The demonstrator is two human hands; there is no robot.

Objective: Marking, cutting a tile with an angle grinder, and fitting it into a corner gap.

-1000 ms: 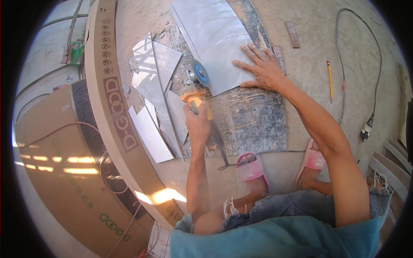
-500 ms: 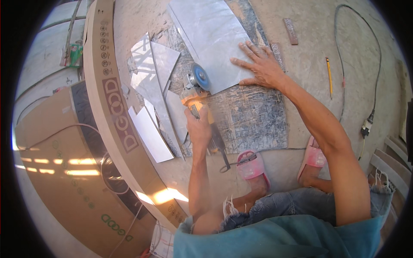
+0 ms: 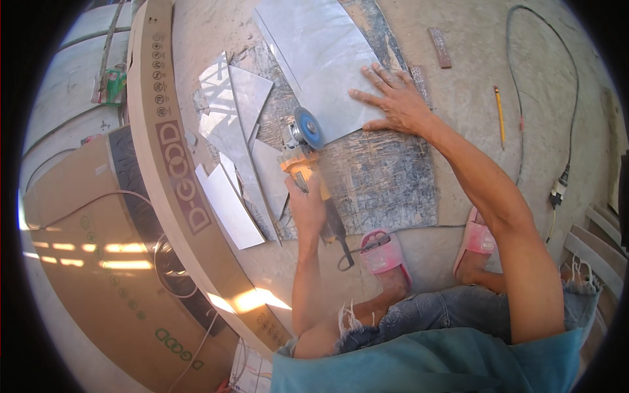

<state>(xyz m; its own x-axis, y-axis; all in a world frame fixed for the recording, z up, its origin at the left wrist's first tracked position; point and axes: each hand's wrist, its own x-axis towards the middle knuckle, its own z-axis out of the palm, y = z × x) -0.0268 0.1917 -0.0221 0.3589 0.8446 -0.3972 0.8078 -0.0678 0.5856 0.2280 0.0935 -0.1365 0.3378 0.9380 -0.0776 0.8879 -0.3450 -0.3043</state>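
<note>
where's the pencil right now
In the head view the pencil lies on the bare floor at the upper right, between the right hand on the tile and the black cable.

The left hand [image 3: 308,208] gripped an orange angle grinder [image 3: 313,171], its blue disc at the edge of a grey tile [image 3: 321,59]. The right hand [image 3: 396,101] lay flat on the tile, above a scarred board [image 3: 386,183] on the floor.
</note>
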